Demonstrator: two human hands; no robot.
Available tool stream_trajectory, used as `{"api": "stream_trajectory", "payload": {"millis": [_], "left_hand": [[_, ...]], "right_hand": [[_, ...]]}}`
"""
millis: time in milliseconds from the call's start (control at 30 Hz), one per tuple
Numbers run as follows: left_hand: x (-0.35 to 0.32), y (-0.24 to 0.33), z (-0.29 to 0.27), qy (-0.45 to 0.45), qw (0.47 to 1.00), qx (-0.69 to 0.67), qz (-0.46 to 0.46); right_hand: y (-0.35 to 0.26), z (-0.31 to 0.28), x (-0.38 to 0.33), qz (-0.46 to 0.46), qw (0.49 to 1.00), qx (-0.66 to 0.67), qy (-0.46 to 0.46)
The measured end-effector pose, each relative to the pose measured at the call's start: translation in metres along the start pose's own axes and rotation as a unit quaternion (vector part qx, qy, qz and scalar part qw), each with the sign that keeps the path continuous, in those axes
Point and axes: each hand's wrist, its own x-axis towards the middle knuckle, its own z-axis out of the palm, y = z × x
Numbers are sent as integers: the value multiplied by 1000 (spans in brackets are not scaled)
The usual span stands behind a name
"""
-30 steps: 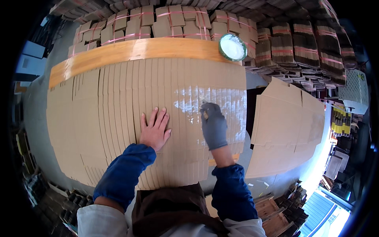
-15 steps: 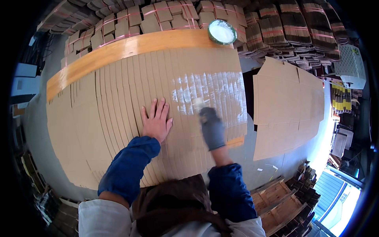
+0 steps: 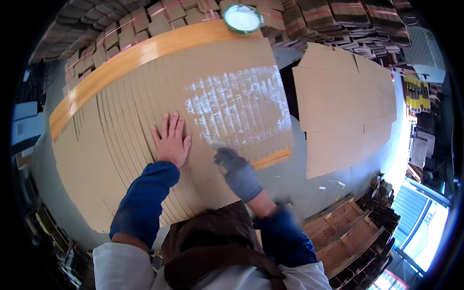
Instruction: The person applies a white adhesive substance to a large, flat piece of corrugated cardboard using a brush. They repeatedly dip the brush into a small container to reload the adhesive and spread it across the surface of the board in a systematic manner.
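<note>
A row of overlapping brown cardboard sheets (image 3: pixel 140 92) covers the wooden table, their edges stepped like shingles. My bare left hand (image 3: pixel 172 146) lies flat on them with its fingers spread. In a grey glove, my right hand (image 3: pixel 237 174) is closed around a brush whose handle is mostly hidden. The brush's pale bristles (image 3: pixel 214 143) touch the sheets at the lower left of the white paste (image 3: pixel 237 104), which is streaked across their right part. A green bowl (image 3: pixel 241 32) of white paste stands at the table's far edge.
The table's orange wooden border (image 3: pixel 140 57) shows along the far side. To the right is a stack of larger cardboard sheets (image 3: pixel 338 96). Strapped cardboard bundles (image 3: pixel 309 21) line the back. A wooden pallet (image 3: pixel 333 232) lies on the floor at the lower right.
My right hand has drawn the brush toward me and to the left. White streaks now reach further left and nearer. My left hand still presses flat; the whole view has shifted.
</note>
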Motion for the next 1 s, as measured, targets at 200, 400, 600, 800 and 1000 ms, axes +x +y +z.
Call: {"api": "stream_trajectory", "payload": {"millis": [200,400,600,800,1000], "left_hand": [[-7,-3,2,9,1000,16,10],[0,-1,3,15,999,26,10],[2,-6,11,47,998,37,22],[-4,-5,5,33,999,28,23],[-5,-3,6,37,998,37,28]], "right_hand": [[77,-59,7,105,988,21,113],[93,-50,-14,70,994,11,85],[69,-64,-4,13,998,16,57],[111,-118,-15,149,976,-68,143],[124,-92,-38,91,984,-124,91]]}}
